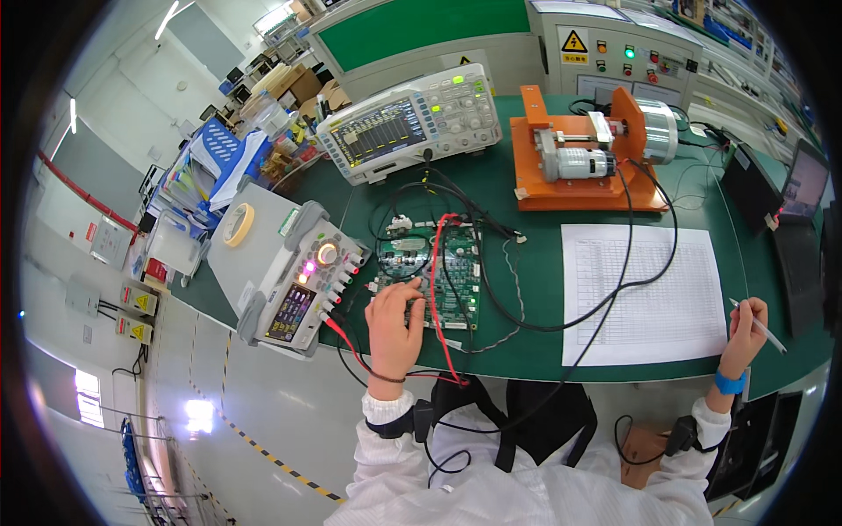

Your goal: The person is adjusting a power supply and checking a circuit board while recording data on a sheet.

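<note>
My left hand (395, 329) rests at the lower left edge of a green circuit board (456, 302), its thumb apart from the fingers and nothing visible in its grip. Whether its fingertips press on the board or hover just over it, I cannot tell. Red and black leads cross the board. Toward the table's right side, my right hand (745, 337) is closed around a slim white pen (772, 337). That hand sits beside the right edge of a printed table sheet (645, 298), over which black cables hang in loops.
An oscilloscope (408, 123) stands behind the board, a bench power supply (303, 285) to its left with red leads plugged in. An orange motor rig (583, 162) occupies the back right. A laptop (794, 219) stands at the far right. Folders (189, 180) crowd the left.
</note>
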Motion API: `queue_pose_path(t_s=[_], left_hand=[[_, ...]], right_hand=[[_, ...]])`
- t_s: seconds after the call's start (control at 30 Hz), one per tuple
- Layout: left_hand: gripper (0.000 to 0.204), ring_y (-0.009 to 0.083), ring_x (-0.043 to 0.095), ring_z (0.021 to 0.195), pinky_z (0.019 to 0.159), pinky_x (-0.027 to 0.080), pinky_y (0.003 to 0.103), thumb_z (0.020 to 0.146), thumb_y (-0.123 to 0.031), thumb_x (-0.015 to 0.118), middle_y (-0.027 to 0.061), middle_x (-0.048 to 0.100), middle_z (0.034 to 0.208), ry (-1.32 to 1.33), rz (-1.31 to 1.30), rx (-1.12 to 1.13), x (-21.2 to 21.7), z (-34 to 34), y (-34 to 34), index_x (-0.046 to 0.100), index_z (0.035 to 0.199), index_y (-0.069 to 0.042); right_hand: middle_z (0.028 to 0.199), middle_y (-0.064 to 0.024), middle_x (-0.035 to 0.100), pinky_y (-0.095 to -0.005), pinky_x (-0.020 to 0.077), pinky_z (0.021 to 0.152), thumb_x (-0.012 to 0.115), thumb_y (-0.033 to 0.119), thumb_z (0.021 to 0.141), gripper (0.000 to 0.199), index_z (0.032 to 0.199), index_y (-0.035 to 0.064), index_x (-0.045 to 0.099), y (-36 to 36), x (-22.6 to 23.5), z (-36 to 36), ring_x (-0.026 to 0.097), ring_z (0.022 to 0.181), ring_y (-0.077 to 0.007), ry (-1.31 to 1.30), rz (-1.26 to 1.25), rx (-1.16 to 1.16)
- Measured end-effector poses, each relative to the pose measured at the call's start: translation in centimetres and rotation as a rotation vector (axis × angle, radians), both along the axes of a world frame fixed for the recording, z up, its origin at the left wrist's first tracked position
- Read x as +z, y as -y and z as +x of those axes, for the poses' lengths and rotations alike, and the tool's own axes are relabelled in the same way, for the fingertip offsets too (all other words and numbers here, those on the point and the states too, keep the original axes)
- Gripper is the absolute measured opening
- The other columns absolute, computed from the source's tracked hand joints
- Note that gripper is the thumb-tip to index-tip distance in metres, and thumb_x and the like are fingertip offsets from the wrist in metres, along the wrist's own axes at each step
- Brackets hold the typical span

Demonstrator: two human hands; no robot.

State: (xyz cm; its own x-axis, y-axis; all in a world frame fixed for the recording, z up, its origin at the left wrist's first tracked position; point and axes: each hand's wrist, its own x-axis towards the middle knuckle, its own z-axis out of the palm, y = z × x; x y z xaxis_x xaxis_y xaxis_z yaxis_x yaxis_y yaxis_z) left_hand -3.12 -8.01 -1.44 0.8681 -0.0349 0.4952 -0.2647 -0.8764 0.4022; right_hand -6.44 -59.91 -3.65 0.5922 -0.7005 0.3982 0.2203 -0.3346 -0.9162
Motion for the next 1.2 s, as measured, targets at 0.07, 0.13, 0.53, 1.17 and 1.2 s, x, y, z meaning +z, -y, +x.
queue_pose_path(t_s=[0.07, 0.13, 0.53, 1.17, 1.2], left_hand=[[0.009, 0.0247, 0.054, 0.109, 0.093, 0.035, 0.040, 0.088, -0.015, 0.059, 0.0029, 0.065, 0.113, 0.001, -0.001, 0.003, -0.1, 0.1, 0.0, 0.059, 0.094, -0.009], [0.011, 0.0258, 0.054, 0.109, 0.095, 0.034, 0.038, 0.089, -0.014, 0.058, 0.0054, 0.065, 0.114, -0.014, 0.004, -0.015, 0.0, 0.1, -0.2, 0.058, 0.097, -0.007], [0.014, 0.0260, 0.053, 0.112, 0.095, 0.033, 0.040, 0.086, -0.017, 0.062, 0.0038, 0.063, 0.120, -0.101, -0.056, -0.036, 0.2, 0.3, -1.0, 0.060, 0.096, -0.008], [0.012, 0.0263, 0.054, 0.111, 0.094, 0.034, 0.039, 0.085, -0.015, 0.063, 0.0043, 0.063, 0.119, -0.073, -0.040, -0.045, 0.2, 0.3, -1.2, 0.060, 0.094, -0.008], [0.012, 0.0264, 0.054, 0.111, 0.094, 0.034, 0.039, 0.085, -0.015, 0.062, 0.0044, 0.064, 0.118, -0.062, -0.043, -0.046, 0.1, 0.3, -1.0, 0.060, 0.095, -0.008]], right_hand=[[0.066, 0.0030, 0.051, -0.0139, 0.0211, 0.044, 0.055, 0.012, 0.093, 0.010, 0.086, 0.0057, 0.056, 0.1, -0.1, 0.0, 0.034, 0.051, 0.0018, -0.003, -0.013, 0.008], [0.067, 0.0034, 0.050, -0.0144, 0.0201, 0.043, 0.054, 0.013, 0.094, 0.010, 0.087, 0.0059, 0.056, 1.0, -0.8, 0.0, 0.032, 0.051, 0.0018, -0.019, -0.058, 0.022], [0.069, 0.0049, 0.048, -0.0153, 0.0216, 0.046, 0.054, 0.017, 0.096, 0.010, 0.093, 0.0075, 0.057, 3.5, -2.2, 0.1, 0.032, 0.054, 0.0015, -0.128, -0.138, -0.104], [0.068, 0.0051, 0.048, -0.0153, 0.0208, 0.046, 0.055, 0.014, 0.095, 0.009, 0.089, 0.0075, 0.055, 2.4, -1.8, 0.5, 0.032, 0.054, 0.0014, -0.105, -0.176, -0.065], [0.068, 0.0051, 0.048, -0.0152, 0.0213, 0.046, 0.054, 0.014, 0.095, 0.009, 0.089, 0.0075, 0.055, 2.2, -1.5, 0.1, 0.033, 0.055, 0.0015, -0.105, -0.170, -0.060]])
